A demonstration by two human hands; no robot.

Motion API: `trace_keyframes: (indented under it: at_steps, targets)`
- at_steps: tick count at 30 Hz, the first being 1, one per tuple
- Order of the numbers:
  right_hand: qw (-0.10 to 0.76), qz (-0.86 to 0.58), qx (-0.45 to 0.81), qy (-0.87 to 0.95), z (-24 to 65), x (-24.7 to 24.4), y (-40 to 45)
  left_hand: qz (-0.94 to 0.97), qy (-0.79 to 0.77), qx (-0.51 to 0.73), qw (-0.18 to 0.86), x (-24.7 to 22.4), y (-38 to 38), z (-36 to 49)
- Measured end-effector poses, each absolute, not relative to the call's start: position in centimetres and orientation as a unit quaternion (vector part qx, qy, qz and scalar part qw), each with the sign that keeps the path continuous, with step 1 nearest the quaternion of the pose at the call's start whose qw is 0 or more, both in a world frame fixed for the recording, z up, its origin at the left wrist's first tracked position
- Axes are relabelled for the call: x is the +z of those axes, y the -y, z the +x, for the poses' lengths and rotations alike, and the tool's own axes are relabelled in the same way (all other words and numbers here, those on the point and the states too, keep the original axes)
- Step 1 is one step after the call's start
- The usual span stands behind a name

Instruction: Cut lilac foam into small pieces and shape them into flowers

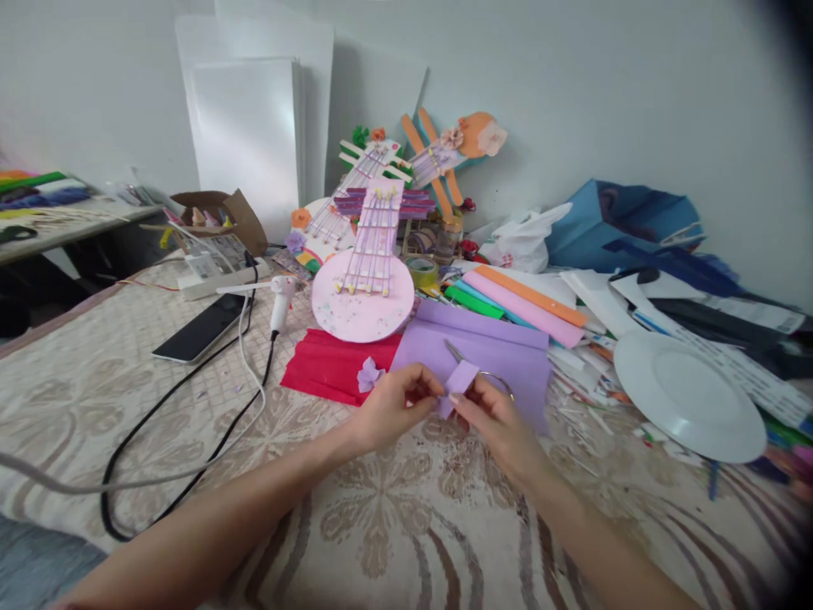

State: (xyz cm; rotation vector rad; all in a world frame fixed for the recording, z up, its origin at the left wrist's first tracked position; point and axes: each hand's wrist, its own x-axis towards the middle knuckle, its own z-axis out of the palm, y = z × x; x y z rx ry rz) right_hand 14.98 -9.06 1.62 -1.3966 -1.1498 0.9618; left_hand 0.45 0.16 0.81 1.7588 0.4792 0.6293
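Between my fingertips is a small strip of purple crepe paper [462, 378]. My left hand [397, 405] pinches its left end, and my right hand [492, 415] grips it from the right with thumb and fingers closed. Beneath them lies a large purple crepe sheet [508, 339], with scissors [453, 349] resting on it, their handles partly behind my right hand. A purple paper flower [369, 374] sits on red crepe paper [330, 364] just left of my left hand. Behind stands a pink paper-plate instrument [363, 296] with strings along its neck.
A white glue gun [279, 307] and a dark phone [201, 329] lie at left among looping cables [171, 398]. At right are a white plate [689, 394], paper scraps and coloured paper rolls [521, 305]. Decorated instruments [461, 148] and white boards [247, 144] lean on the wall.
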Motion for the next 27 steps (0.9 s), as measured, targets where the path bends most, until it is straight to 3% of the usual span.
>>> trace_keyframes:
  at_steps: [4, 11, 15, 27]
  targets:
    - [0.563, -0.581, 0.407, 0.424, 14.6, 1.1, 9.1, 0.742, -0.186, 0.253, 0.593, 1.0, 0.2, 0.3]
    - [0.62, -0.551, 0.433, 0.353, 13.8, 1.2, 9.3, 0.844, -0.125, 0.27, 0.445, 1.4, 1.0, 0.0]
    - [0.612, -0.539, 0.471, 0.335, 13.4, 1.1, 9.5, 0.844, -0.134, 0.304, 0.421, 1.3, 1.0, 0.2]
    - [0.602, -0.56, 0.452, 0.345, 13.3, 0.6, 9.4, 0.707, -0.177, 0.271, 0.629, 0.7, 0.6, 0.4]
